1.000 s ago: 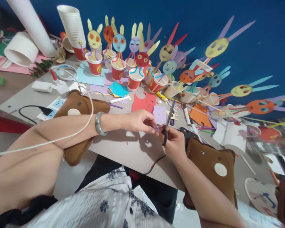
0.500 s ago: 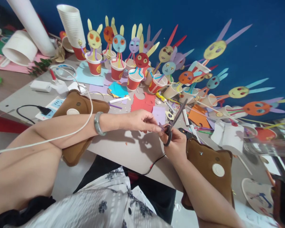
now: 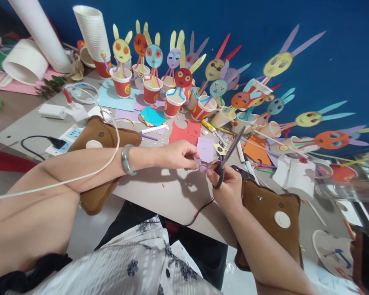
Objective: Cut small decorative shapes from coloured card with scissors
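A small piece of purple paper is pinched between the thumb and fingers of my left hand. Its far end reaches the fingertips of my right hand, which is wrapped around black-handled scissors. The scissors' blades point up and away to the right, and they look closed. Both hands hang just above the grey table, their shadows falling on it. Behind them lie a square of purple paper and a red paper sheet with round cut-outs.
Paper cups with paper rabbit figures, such as a red cup, line the back by a blue wall. Brown cushioned pouches lie under or beside both forearms. A white cable crosses my left arm. A power strip sits left.
My left hand has drawn slightly left, away from the right hand, so more of the purple paper shows between them. The scissors have tilted a little to the right.
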Demonstrator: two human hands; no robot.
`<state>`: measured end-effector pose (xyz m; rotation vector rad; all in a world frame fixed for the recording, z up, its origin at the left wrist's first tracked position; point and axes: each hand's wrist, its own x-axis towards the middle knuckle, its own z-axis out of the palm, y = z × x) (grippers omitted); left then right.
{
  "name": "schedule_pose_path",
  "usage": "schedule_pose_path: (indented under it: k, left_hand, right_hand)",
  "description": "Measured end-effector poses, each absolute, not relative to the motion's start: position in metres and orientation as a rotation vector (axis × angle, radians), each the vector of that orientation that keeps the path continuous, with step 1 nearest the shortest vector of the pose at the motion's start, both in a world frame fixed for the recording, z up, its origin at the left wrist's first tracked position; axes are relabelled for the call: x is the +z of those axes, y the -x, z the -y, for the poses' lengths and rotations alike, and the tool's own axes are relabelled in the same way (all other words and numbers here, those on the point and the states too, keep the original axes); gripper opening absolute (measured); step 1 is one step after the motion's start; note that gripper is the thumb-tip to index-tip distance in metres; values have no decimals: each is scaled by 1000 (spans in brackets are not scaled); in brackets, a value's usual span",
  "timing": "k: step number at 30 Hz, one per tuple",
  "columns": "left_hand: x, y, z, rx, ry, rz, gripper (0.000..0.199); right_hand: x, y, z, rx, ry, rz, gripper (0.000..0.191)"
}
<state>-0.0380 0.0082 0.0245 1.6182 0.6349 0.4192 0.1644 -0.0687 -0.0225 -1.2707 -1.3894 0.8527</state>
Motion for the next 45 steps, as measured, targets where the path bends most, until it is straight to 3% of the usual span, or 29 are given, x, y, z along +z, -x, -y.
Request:
schedule_pose_path:
  k: [7,13,20,28,45]
  left_hand:
    - [31,37,-7,528,-1421,-685,24]
    - [24,38,-7,419,-1486,-575,19]
    - [29,37,-5,563,-1377,-617,16]
    - [30,38,-10,721,-1134,-657,13]
    - [29,36,-4,696,-1046,-628,22]
  right_hand:
    - [-24,-166,69,848,1263,1376,16]
    - [-26,-165,70,898,1214,1380,16]
    - [-29,-170,69,832,1286,1449,28]
    - [-13,-161,67,982,1200,1716,57]
    - [-14,-157,69,1031,1206,1752,60]
